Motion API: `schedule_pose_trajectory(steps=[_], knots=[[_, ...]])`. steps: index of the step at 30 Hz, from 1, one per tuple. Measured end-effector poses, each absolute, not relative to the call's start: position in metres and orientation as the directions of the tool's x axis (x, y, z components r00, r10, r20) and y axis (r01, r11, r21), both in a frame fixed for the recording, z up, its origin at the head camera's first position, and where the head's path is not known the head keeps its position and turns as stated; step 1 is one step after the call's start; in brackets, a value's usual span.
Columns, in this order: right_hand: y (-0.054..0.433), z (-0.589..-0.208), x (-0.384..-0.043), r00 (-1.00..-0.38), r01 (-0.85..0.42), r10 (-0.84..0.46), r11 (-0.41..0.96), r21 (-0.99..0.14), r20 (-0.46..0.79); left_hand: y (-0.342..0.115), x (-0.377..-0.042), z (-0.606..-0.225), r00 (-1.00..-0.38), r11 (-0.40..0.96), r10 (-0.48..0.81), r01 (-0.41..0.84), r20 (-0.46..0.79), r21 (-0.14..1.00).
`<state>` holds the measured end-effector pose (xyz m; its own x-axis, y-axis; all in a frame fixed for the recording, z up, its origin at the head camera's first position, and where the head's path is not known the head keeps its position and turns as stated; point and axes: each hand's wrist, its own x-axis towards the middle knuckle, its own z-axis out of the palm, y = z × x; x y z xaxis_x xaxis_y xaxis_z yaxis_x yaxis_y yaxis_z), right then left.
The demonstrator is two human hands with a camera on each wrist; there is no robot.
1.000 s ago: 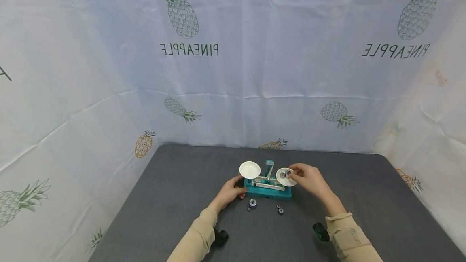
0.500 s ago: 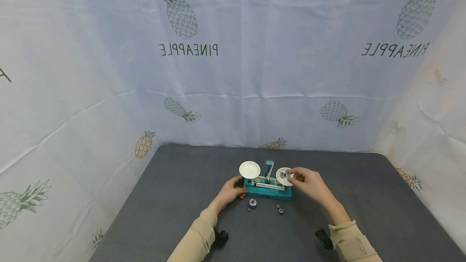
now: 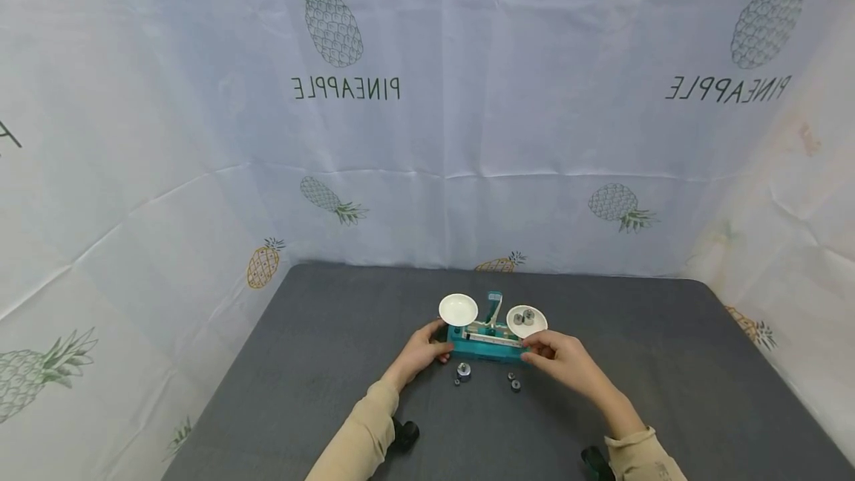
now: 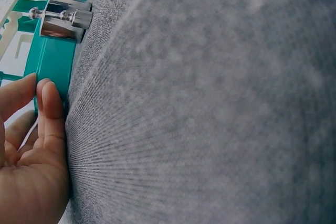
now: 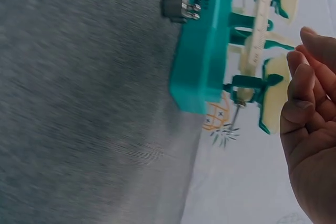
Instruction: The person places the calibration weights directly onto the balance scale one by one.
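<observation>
A teal balance scale [image 3: 487, 349] with two white pans stands on the dark table. My left hand [image 3: 417, 353] holds the left end of its base, thumb at the front and fingers behind. On the right pan [image 3: 531, 329] sit two metal weights [image 3: 529, 315]; nothing lies on the left pan [image 3: 458, 310]. My right hand [image 3: 561, 358], its fingers loosely bent and holding nothing, is in front of the scale's right end. In the right wrist view its fingertips [image 5: 308, 32] are apart from the pan.
In front of the base stand a larger metal weight [image 3: 464, 372] with a tiny one [image 3: 457, 382] beside it. Two more small weights [image 3: 516, 387] sit further right. A pineapple-printed cloth [image 3: 441, 228] hangs behind the grey table [image 3: 320, 362].
My right hand has left the weight on the right pan, moving down and toward me. Both weights stay on the pan. My left hand remains at the base.
</observation>
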<state>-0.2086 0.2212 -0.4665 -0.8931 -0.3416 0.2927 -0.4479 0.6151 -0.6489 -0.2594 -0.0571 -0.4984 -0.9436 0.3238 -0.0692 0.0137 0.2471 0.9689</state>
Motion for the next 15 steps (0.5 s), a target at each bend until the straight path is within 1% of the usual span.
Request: schedule_pose_trajectory(steps=[7,15], knots=[[0.219,-0.482,-0.206,-0.891,-0.437,-0.398,0.615,-0.656,0.220,-0.057,-0.260,-0.498,-0.947,0.259,0.312,0.004,-0.079,0.966],[0.219,-0.497,-0.206,-0.902,-0.385,-0.412,0.640,-0.665,0.126,-0.057,-0.259,-0.498,-0.947,0.253,0.314,0.011,-0.071,0.968]])
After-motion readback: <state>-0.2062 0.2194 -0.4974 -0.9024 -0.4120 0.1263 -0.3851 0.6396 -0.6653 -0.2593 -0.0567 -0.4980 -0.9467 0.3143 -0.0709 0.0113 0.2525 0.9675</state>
